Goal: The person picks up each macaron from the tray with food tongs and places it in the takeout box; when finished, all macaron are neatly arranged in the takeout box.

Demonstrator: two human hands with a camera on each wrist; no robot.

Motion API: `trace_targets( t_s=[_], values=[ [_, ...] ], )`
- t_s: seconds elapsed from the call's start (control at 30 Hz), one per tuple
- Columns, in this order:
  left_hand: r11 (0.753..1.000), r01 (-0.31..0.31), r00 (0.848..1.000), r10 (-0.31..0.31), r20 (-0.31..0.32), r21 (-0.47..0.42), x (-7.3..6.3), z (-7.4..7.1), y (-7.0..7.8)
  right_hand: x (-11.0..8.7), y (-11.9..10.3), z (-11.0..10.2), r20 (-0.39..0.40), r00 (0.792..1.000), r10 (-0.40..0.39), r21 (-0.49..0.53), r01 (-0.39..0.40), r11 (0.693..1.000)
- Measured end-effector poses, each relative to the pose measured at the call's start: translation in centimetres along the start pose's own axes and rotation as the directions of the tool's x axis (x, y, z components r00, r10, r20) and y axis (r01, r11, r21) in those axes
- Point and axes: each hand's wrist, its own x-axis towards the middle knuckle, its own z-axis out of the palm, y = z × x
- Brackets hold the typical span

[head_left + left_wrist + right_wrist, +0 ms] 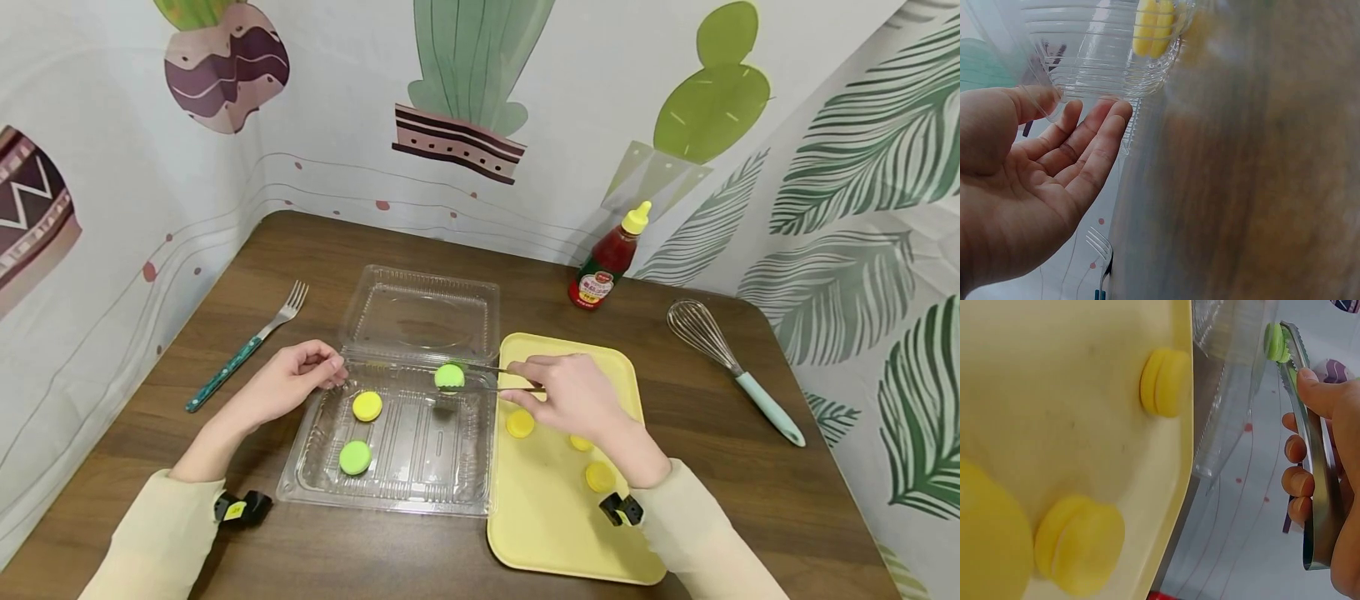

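My right hand holds metal tongs, whose tips clasp a green macaron above the back of an open clear plastic box. My left hand pinches the rim at the box's back left corner, as the left wrist view shows, with the thumb on one side and fingertips on the other. Inside the box lie a yellow macaron and, nearer the front, another green macaron. Several yellow macarons sit on the yellow tray under my right forearm and hand.
The box's lid lies folded back behind it. To the left is a fork with a teal handle. A red sauce bottle stands behind the tray, and a whisk lies to the right. A patterned cloth hangs behind the table.
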Motion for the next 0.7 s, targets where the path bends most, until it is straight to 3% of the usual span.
trace_targets(
  t_s=[0.7],
  values=[
    [1.0,-0.013,1.0,0.013,0.002,-0.015,-0.1,0.0,0.3,1.8,-2.7,1.6,0.154,0.986,-0.058,0.0,0.059,0.998]
  ],
)
